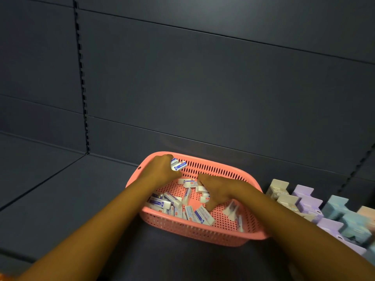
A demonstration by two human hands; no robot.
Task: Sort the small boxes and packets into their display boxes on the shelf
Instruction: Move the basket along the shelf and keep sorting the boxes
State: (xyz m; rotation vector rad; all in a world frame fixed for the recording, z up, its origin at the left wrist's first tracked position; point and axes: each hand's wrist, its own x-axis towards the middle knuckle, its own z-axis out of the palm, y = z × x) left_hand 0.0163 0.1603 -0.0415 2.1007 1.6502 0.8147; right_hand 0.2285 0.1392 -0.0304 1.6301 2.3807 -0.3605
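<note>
A pink perforated basket (221, 170) sits on the dark shelf and holds several small white-and-blue boxes (194, 214). My left hand (162, 168) hovers over the basket's far left corner and grips a few small boxes (178, 165). My right hand (215, 192) reaches down into the middle of the basket, fingers curled round small white boxes (203, 189), thumb pointing down towards the loose ones. More boxes lie along the basket's near and left sides.
Display boxes in beige (278, 189), purple (306, 199) and pale blue (334, 207) stand in rows on the shelf to the right of the basket. The dark shelf surface (60, 195) stretches left, with the back panel behind.
</note>
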